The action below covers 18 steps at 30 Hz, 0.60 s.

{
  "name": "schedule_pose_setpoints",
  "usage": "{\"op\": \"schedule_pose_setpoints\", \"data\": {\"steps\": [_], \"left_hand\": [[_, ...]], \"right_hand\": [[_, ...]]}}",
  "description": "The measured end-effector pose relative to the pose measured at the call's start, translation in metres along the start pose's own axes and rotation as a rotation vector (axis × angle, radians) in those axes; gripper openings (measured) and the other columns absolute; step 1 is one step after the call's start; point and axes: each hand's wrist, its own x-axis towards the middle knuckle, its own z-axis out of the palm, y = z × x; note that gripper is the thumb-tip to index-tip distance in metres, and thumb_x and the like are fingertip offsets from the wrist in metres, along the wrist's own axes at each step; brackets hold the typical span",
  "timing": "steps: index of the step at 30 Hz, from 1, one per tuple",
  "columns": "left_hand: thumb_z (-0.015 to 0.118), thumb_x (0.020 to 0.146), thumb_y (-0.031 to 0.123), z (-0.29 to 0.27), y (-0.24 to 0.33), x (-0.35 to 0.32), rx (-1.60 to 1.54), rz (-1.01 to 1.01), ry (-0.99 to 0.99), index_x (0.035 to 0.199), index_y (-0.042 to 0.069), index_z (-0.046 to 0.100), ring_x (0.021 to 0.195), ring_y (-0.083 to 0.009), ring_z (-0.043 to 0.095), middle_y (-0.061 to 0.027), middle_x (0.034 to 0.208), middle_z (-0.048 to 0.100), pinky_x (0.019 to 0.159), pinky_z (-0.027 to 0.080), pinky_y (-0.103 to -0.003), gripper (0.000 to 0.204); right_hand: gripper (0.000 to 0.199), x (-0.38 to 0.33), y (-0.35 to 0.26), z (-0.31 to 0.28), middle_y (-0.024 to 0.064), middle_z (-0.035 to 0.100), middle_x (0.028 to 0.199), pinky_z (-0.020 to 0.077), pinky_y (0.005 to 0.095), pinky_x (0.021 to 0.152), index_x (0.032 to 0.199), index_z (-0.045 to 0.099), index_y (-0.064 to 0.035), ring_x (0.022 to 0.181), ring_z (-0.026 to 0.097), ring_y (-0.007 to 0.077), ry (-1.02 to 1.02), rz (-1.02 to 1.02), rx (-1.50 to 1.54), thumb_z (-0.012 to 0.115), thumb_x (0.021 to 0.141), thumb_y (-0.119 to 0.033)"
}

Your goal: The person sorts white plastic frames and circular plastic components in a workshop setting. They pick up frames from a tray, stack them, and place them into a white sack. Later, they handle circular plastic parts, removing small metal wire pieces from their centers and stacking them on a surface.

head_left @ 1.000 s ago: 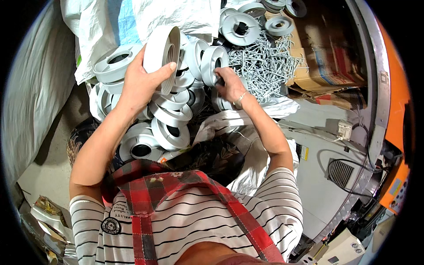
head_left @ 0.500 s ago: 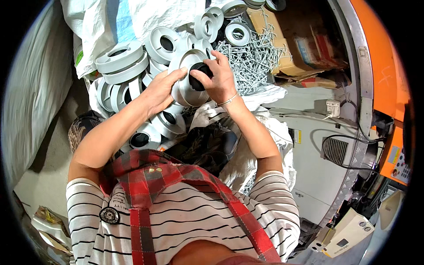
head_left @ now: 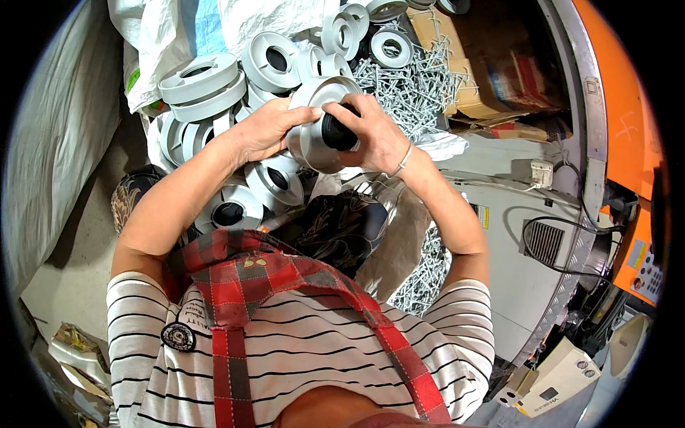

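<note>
A round grey plastic flanged ring [head_left: 305, 146] is held up in front of me, tilted so its opening faces right. My left hand [head_left: 267, 132] grips its left rim, thumb on the near face and fingers behind. My right hand [head_left: 382, 139] curls its fingers and thumb around a dark round piece [head_left: 337, 128] at the ring's centre; whether that piece is seated inside cannot be told. Similar grey rings [head_left: 203, 85] are piled beyond and left of my hands, and one with a black centre [head_left: 230, 212] rests below them.
A heap of metal screws [head_left: 403, 89] lies beyond my right hand, with more screws [head_left: 422, 278] beside my right elbow. An open cardboard box [head_left: 464, 85] stands at the far right, near a grey metal cabinet [head_left: 506, 271] and orange machine [head_left: 628, 114]. White sacking [head_left: 150, 36] lies at the back.
Both hands and the ring have shifted slightly right and toward me. The ring has turned more to the right. More screws show beside my right elbow.
</note>
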Motion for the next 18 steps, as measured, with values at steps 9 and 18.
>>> {"op": "schedule_pose_setpoints", "data": {"steps": [9, 18], "left_hand": [[0.062, 0.088, 0.029, -0.006, -0.022, 0.012, 0.1, 0.204, 0.124, 0.117, 0.0, 0.05, 0.092, -0.0128, 0.057, -0.0054, 0.103, 0.06, 0.081, 0.047, -0.029, 0.042], [0.076, 0.072, 0.026, 0.001, -0.028, -0.006, 1.148, 0.236, -0.005, 0.128, 0.0, 0.047, 0.125, -0.0354, 0.042, -0.0198, 0.136, 0.042, 0.103, 0.036, -0.04, 0.068]], "right_hand": [[0.067, 0.007, 0.045, 0.028, 0.015, 0.06, 0.062, 0.0444, 0.0288, 0.035, 0.086, 0.058, 0.0063, 0.035, 0.051, 0.0207, -0.36, 1.091, 1.775, 0.041, 0.089, -0.059], [0.03, 0.028, 0.215, 0.077, 0.0055, 0.06, 0.079, 0.0526, 0.0259, 0.054, 0.088, 0.062, -0.0004, 0.066, 0.06, 0.0137, 0.4, 1.03, 0.825, 0.066, 0.083, -0.03]]}}
